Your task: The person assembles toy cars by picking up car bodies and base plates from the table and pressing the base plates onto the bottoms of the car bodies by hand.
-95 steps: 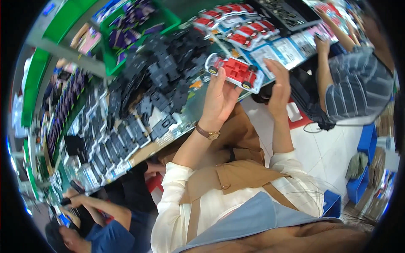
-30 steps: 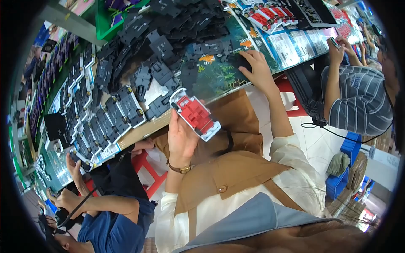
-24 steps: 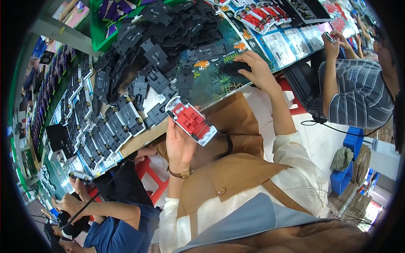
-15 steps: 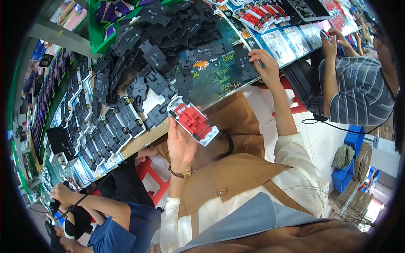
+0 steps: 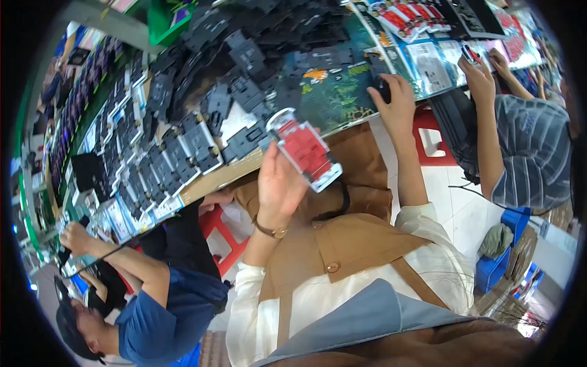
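My left hand [image 5: 280, 183] is closed around a toy car body [image 5: 304, 153] with a white shell and a red interior. It is tilted, inside upward, in front of the table edge. At the table edge to the right, my right hand [image 5: 396, 104] pinches a black plastic chassis plate [image 5: 383, 90] between thumb and fingers. The plate is seen partly edge-on, and the fingers cover some of it. Left of that hand, a heap of similar black chassis plates [image 5: 246, 54] spreads over the table.
Rows of cars with black undersides up [image 5: 174, 156] stand on the left of the table. Several red-and-white car bodies [image 5: 413, 18] lie at the far right. A green bin [image 5: 160, 27] stands at the back. Co-workers sit on both sides; the right one's hand [image 5: 477, 76] holds a small car.
My right hand has closed on a black chassis plate at the table edge and tilted it up. The view has shifted slightly. My left hand still holds the car body, turned a little.
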A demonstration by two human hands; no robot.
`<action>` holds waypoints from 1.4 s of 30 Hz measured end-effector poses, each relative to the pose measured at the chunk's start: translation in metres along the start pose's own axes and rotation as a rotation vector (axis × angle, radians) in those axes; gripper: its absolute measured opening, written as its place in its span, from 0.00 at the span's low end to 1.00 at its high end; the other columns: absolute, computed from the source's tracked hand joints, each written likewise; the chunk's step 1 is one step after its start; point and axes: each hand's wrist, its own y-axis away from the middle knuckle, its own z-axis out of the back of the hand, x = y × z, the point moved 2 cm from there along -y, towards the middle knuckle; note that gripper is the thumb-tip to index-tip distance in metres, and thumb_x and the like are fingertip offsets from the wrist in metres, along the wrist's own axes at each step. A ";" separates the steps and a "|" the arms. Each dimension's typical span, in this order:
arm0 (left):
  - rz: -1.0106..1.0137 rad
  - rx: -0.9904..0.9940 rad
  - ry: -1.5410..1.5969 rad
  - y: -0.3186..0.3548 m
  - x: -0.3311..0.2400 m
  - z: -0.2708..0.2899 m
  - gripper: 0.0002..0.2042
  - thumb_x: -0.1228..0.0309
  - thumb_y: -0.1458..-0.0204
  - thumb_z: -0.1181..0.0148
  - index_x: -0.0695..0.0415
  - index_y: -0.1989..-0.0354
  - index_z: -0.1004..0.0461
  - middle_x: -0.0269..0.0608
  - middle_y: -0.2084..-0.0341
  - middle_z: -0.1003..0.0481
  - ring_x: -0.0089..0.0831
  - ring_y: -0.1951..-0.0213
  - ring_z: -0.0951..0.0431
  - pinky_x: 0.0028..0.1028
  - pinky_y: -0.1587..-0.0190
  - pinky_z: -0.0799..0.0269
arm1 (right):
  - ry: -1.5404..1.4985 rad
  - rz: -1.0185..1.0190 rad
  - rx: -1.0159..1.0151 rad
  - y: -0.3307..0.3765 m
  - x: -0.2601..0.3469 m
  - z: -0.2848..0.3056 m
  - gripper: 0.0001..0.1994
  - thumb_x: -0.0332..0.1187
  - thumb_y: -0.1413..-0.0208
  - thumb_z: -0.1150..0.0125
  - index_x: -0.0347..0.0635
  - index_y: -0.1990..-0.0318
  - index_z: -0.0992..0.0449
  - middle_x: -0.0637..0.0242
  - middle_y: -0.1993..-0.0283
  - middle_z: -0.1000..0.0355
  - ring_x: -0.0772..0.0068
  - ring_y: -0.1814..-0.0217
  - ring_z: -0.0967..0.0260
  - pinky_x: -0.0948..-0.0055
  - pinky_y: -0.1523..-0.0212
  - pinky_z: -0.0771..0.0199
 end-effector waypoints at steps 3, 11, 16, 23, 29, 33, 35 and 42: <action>0.003 -0.016 0.019 -0.006 0.003 0.006 0.25 0.56 0.39 0.68 0.62 0.40 0.43 0.48 0.43 0.38 0.44 0.42 0.38 0.41 0.38 0.47 | 0.039 -0.003 -0.034 0.002 -0.008 -0.007 0.16 0.37 0.56 0.33 0.44 0.59 0.25 0.57 0.56 0.32 0.56 0.53 0.35 0.64 0.52 0.34; -0.126 -0.043 -0.120 -0.006 0.000 0.010 0.25 0.55 0.37 0.70 0.60 0.40 0.44 0.47 0.43 0.37 0.46 0.45 0.35 0.43 0.41 0.42 | -0.495 -0.062 -0.036 0.023 0.068 0.031 0.16 0.26 0.57 0.37 0.41 0.57 0.27 0.58 0.52 0.32 0.63 0.49 0.35 0.69 0.54 0.34; -0.153 -0.098 -0.126 -0.007 0.001 0.012 0.24 0.55 0.37 0.71 0.59 0.40 0.44 0.43 0.44 0.36 0.36 0.42 0.37 0.37 0.40 0.44 | -0.555 0.257 0.209 0.053 0.141 0.043 0.19 0.27 0.60 0.36 0.40 0.55 0.27 0.52 0.49 0.38 0.60 0.55 0.39 0.68 0.55 0.36; -0.207 -0.090 -0.208 0.000 0.003 0.011 0.25 0.54 0.37 0.73 0.59 0.41 0.43 0.41 0.45 0.36 0.35 0.44 0.36 0.36 0.40 0.43 | -0.508 0.346 0.236 0.055 0.155 0.032 0.19 0.27 0.59 0.35 0.40 0.55 0.27 0.53 0.49 0.40 0.60 0.54 0.41 0.69 0.54 0.37; -0.198 -0.059 -0.157 0.002 -0.001 0.004 0.23 0.56 0.36 0.74 0.58 0.45 0.39 0.40 0.50 0.32 0.31 0.47 0.33 0.33 0.42 0.41 | -0.466 0.349 0.248 0.057 0.157 0.026 0.20 0.30 0.61 0.34 0.43 0.56 0.27 0.54 0.51 0.37 0.56 0.54 0.39 0.64 0.55 0.36; -0.215 -0.036 -0.231 0.001 -0.001 0.007 0.26 0.53 0.38 0.73 0.60 0.41 0.43 0.42 0.45 0.36 0.35 0.44 0.36 0.36 0.40 0.43 | -0.464 0.337 0.260 0.057 0.157 0.024 0.21 0.31 0.61 0.33 0.43 0.55 0.27 0.54 0.51 0.38 0.55 0.54 0.39 0.64 0.55 0.37; -0.228 -0.065 -0.216 0.002 0.000 0.009 0.26 0.53 0.38 0.72 0.60 0.41 0.43 0.42 0.45 0.36 0.35 0.44 0.36 0.36 0.40 0.43 | -0.462 0.361 0.259 0.056 0.158 0.025 0.21 0.33 0.60 0.33 0.43 0.54 0.27 0.55 0.51 0.38 0.55 0.54 0.39 0.64 0.55 0.37; -0.325 -0.031 -0.233 -0.001 -0.002 0.007 0.21 0.59 0.38 0.62 0.58 0.42 0.43 0.41 0.46 0.36 0.32 0.45 0.35 0.33 0.42 0.40 | -0.465 0.391 0.279 0.055 0.154 0.024 0.19 0.34 0.54 0.38 0.43 0.52 0.27 0.55 0.51 0.38 0.55 0.53 0.39 0.64 0.54 0.37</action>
